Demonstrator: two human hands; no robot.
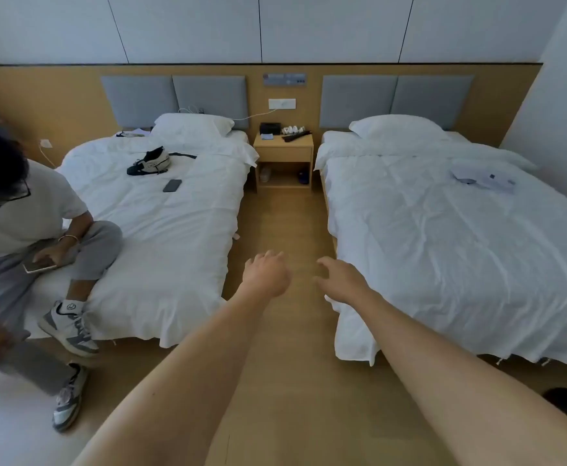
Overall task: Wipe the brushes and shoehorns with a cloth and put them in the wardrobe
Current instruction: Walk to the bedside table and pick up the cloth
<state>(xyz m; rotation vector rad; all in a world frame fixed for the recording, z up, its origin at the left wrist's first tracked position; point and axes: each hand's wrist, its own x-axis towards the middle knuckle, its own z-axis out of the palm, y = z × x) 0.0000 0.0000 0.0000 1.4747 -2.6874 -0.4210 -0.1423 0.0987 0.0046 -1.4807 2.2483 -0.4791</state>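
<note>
**Mia:** What is in the room?

**Ben:** Two beds with white covers. The left bed (161,210) has a dark bag (149,162) and a phone (172,185) lying on it. A person in a white shirt (19,210) sits on its near corner and holds another phone. The right bed (443,237) has some papers (484,180) near the pillow.

**Mia:** What is between the beds?

**Ben:** A strip of wooden floor (282,223), with nothing standing on it. At the far end is a small wooden nightstand (283,152).

**Mia:** Where are the brushes and shoehorns?

**Ben:** I see long dark things (297,136) on top of the nightstand, at its right side. Those may be the shoehorns, but they are too small and far to be sure. A black box (270,128) and some white things (292,130) sit beside them. I cannot pick out a cloth or a wardrobe.

**Mia:** What are the hands doing?

**Ben:** Both arms reach straight out over the floor, toward the nightstand. The left hand (268,274) shows its back, with the fingers bent loosely and close together. It holds nothing. The right hand (341,279) is just beside it, not touching. Its fingers are spread a bit and curved, and it holds nothing too. It hangs near the corner of the right bed.
</note>
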